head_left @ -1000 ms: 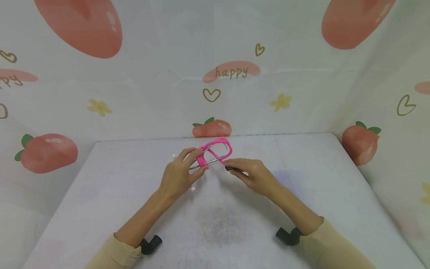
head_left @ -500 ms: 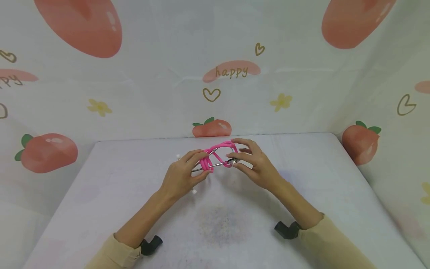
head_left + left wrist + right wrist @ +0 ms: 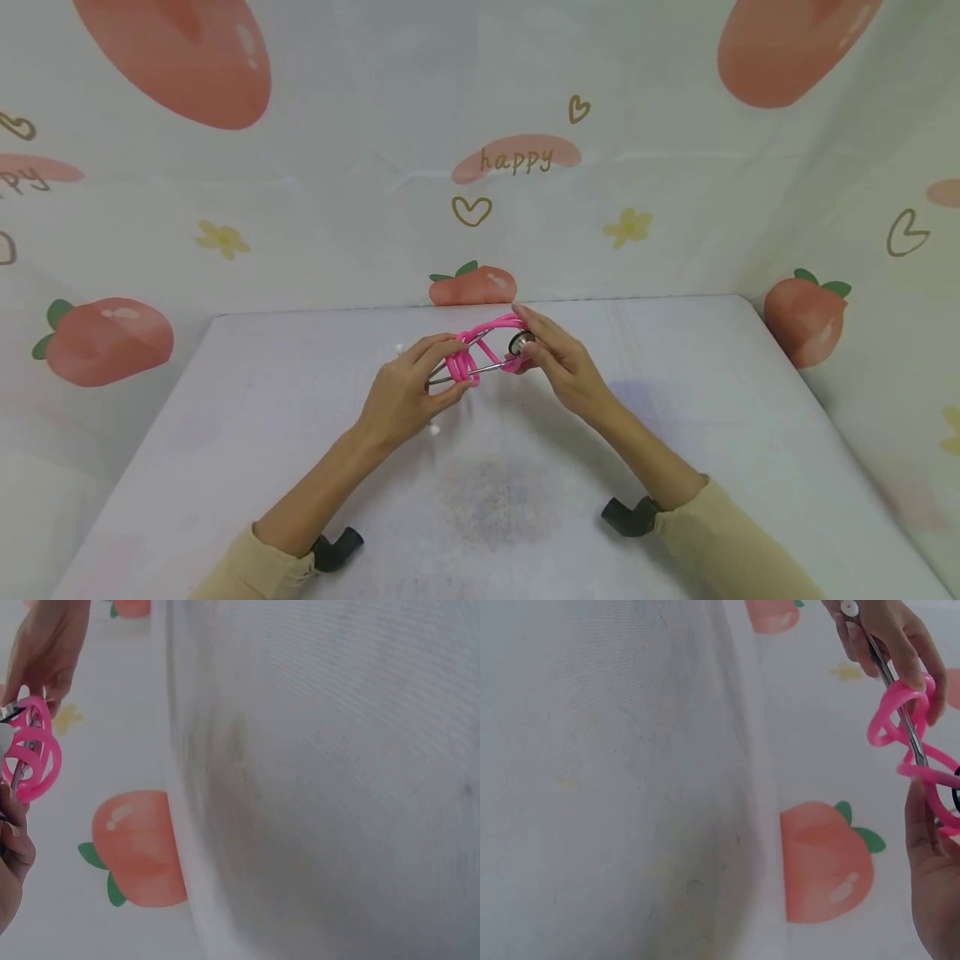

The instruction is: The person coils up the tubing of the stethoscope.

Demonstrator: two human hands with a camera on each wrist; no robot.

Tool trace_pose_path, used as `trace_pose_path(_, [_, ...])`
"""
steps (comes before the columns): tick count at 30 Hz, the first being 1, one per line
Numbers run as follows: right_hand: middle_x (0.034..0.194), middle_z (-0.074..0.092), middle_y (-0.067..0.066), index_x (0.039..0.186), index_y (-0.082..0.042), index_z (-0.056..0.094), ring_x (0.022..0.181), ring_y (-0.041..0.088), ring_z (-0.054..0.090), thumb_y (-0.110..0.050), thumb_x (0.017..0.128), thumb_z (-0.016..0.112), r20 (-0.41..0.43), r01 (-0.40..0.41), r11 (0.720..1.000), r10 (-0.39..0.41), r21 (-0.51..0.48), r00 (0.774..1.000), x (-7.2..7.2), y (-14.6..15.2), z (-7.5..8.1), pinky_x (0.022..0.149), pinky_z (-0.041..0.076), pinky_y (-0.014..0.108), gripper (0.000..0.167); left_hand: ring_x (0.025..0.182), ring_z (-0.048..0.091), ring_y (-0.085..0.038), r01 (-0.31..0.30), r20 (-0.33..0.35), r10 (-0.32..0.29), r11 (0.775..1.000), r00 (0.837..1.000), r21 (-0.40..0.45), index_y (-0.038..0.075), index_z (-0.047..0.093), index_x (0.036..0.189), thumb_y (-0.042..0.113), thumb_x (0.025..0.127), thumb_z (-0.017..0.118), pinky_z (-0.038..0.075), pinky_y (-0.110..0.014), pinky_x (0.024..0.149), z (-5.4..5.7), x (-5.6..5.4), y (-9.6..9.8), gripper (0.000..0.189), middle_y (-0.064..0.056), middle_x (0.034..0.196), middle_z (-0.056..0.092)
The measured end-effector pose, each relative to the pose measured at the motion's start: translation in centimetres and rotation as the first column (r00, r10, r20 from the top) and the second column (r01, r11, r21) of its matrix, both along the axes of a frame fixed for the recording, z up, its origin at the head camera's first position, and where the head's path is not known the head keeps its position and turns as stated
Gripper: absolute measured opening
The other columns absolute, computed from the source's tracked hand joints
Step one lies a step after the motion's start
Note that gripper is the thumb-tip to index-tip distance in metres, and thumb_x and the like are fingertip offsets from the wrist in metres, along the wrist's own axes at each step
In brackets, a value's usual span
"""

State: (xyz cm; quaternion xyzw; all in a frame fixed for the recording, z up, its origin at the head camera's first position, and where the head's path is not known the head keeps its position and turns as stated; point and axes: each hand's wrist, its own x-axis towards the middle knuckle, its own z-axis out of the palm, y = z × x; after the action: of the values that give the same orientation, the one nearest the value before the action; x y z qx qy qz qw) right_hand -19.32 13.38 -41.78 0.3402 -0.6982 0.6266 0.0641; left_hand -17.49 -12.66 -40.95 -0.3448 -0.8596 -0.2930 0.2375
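A stethoscope with pink tubing (image 3: 461, 363) is held up above the table between both hands. Its tubing is wound round the metal ear tubes (image 3: 483, 367). My left hand (image 3: 397, 398) grips the wound part with thumb and fingers, and white ear tips (image 3: 434, 429) stick out past it. At the other end my right hand (image 3: 570, 375) holds the tubing loop, its thumb by the round chest piece (image 3: 520, 342). The right wrist view shows the right hand (image 3: 939, 881) below the loops and the left hand (image 3: 900, 637) above. Part of the right fingers is hidden behind the stethoscope.
A white cloth-covered table (image 3: 300, 467) lies beneath the hands, with greyish stains near its middle. Behind it hangs a white backdrop (image 3: 337, 192) printed with peaches, hearts and flowers. Black curved pieces (image 3: 630, 517) jut from both sleeve cuffs.
My right hand has gone from pinching the chest piece below the loop to holding the loop's right end. The chest piece now sits higher, against the tubing. My left hand has barely shifted.
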Motion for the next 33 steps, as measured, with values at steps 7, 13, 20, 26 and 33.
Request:
trace_pose_path(7, [0.104, 0.061, 0.019, 0.15, -0.002, 0.04, 0.09, 0.021, 0.064, 0.006, 0.101, 0.047, 0.058, 0.058, 0.998, -0.057, -0.022, 0.997, 0.2, -0.4, -0.4, 0.081, 0.058, 0.03, 0.05, 0.082, 0.069, -0.016, -0.002, 0.011, 0.002, 1.0, 1.0, -0.001, 0.015, 0.062, 0.126, 0.026, 0.078, 0.087, 0.055, -0.021, 0.061, -0.1, 0.0, 0.1, 0.055, -0.006, 0.128, 0.063])
trace_pose_path(13, [0.112, 0.067, 0.019, 0.149, -0.01, 0.046, 0.089, 0.017, 0.068, -0.007, 0.098, 0.062, 0.293, 0.18, 0.978, -0.142, -0.107, 0.946, 0.3, -0.7, 0.0, 0.084, 0.058, 0.031, 0.053, 0.088, 0.07, -0.02, 0.008, 0.016, -0.008, 1.0, 1.0, 0.006, 0.014, 0.062, 0.126, 0.026, 0.078, 0.086, 0.056, -0.023, 0.062, 0.0, 0.1, 0.2, 0.055, -0.007, 0.128, 0.063])
trace_pose_path(20, [0.107, 0.071, 0.007, 0.143, -0.004, 0.05, 0.089, 0.018, 0.068, -0.011, 0.097, 0.065, 0.62, 0.197, 0.936, 0.028, -0.292, 0.784, 0.3, -0.7, 0.6, 0.087, 0.057, 0.033, 0.049, 0.091, 0.071, -0.019, -0.006, 0.019, 0.006, 1.0, 1.0, 0.002, 0.015, 0.062, 0.125, 0.025, 0.078, 0.087, 0.057, -0.024, 0.065, 0.0, 0.0, 0.2, 0.055, -0.006, 0.128, 0.063])
trace_pose_path(26, [0.093, 0.072, 0.004, 0.143, -0.004, 0.049, 0.077, 0.015, 0.067, -0.007, 0.098, 0.062, 0.684, 0.206, 0.92, 0.086, -0.334, 0.724, 0.2, -0.7, 0.5, 0.079, 0.058, 0.028, 0.047, 0.097, 0.071, -0.02, -0.013, 0.026, 0.014, 1.0, 1.0, -0.017, 0.015, 0.062, 0.125, 0.023, 0.077, 0.088, 0.058, -0.026, 0.069, -0.3, 0.1, 0.2, 0.055, -0.007, 0.127, 0.063])
trace_pose_path(33, [0.103, 0.073, 0.007, 0.142, -0.004, 0.053, 0.086, 0.017, 0.068, -0.012, 0.094, 0.069, 0.705, 0.231, 0.948, -0.009, -0.219, 0.709, 0.0, -0.6, 0.4, 0.081, 0.058, 0.029, 0.051, 0.095, 0.071, -0.019, -0.02, 0.012, 0.021, 0.999, 1.0, -0.047, 0.015, 0.063, 0.125, 0.022, 0.076, 0.088, 0.058, -0.026, 0.069, -0.7, 0.0, 0.2, 0.056, -0.006, 0.126, 0.064])
